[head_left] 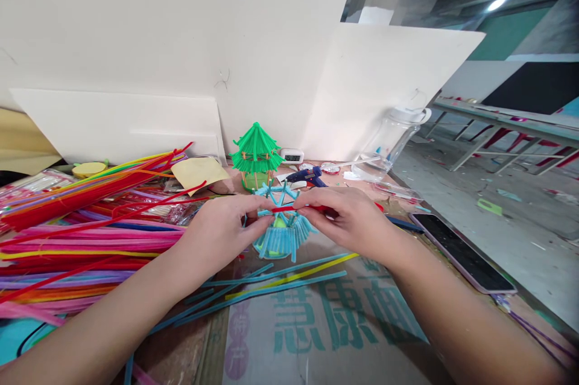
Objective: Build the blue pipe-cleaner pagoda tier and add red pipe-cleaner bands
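Both hands meet over a small blue pavilion model (286, 239) made of pipe cleaners, with a flared skirt-like roof and upright tips. A thin red pipe cleaner (284, 208) stretches between the fingertips, level, just in front of the model's upper part. My left hand (233, 216) is closed in a pinch at its left end. Closed around its other part is my right hand (346, 219), and a bit of red shows beyond the fingers. Behind stands a finished-looking green pavilion (256, 155) with a two-tier roof. Loose blue pipe cleaners (294, 284) and a yellow one (312, 270) lie below the hands.
Bundles of coloured pipe cleaners (90, 240) cover the left side. At the back are a blue glue gun (305, 176), a small digital clock (292, 156) and a clear plastic jug (389, 140). A phone (461, 252) lies right, on the table edge. Printed cardboard (325, 337) lies in front.
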{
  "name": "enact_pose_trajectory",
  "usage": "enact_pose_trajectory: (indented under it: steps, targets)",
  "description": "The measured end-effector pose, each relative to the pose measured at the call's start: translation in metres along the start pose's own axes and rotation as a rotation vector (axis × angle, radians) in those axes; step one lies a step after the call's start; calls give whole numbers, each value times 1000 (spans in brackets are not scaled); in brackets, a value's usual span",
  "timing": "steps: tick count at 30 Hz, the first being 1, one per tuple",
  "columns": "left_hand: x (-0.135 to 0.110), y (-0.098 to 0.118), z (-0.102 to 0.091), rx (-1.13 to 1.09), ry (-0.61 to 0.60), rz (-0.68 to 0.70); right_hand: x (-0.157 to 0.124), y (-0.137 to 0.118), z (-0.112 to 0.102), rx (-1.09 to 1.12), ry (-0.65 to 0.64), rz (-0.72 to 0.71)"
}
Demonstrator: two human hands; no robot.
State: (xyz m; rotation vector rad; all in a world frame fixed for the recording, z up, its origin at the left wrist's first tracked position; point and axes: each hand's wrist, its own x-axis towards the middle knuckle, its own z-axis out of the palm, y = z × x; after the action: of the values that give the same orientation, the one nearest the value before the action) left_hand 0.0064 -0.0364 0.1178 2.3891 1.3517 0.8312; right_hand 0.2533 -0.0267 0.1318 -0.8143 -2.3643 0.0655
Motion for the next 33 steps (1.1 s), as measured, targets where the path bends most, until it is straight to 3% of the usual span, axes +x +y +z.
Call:
enact_pose_trajectory:
  steps: [4, 14, 33]
  targets:
    - [0, 1, -1, -68, -21, -31, 0, -1, 0, 17, 47, 0]
    - [3, 1, 0, -219, -52, -64, 0, 3, 1, 66, -16, -30]
    - [2, 6, -3, -151, -20, -14, 1, 3, 3, 40, -72, 7]
